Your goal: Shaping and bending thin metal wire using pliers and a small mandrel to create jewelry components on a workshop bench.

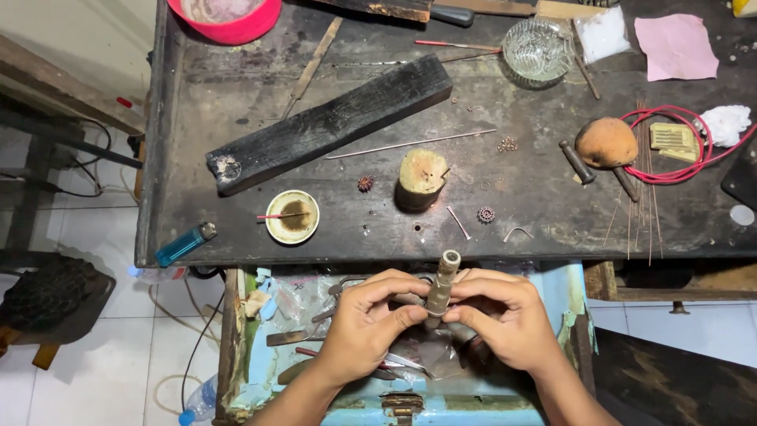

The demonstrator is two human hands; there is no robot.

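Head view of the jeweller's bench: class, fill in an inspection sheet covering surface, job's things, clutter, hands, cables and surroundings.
Surface: dark, scorched metal-topped bench, stained and scratched.
Job's things: tapered brown metal rod, upright, pinched from both sides above an open pale blue drawer of tools.
Clutter: charred black wooden block; short wooden stump; round cream dish; blue lighter at the edge; clear glass dish; pink bowl; pink paper sheet; round-headed brown mallet; thin wires.
Hands: left hand and right hand, each grip closed on the rod.
Cables: red looped cord; black cables at left.
Surroundings: white tiled floor.
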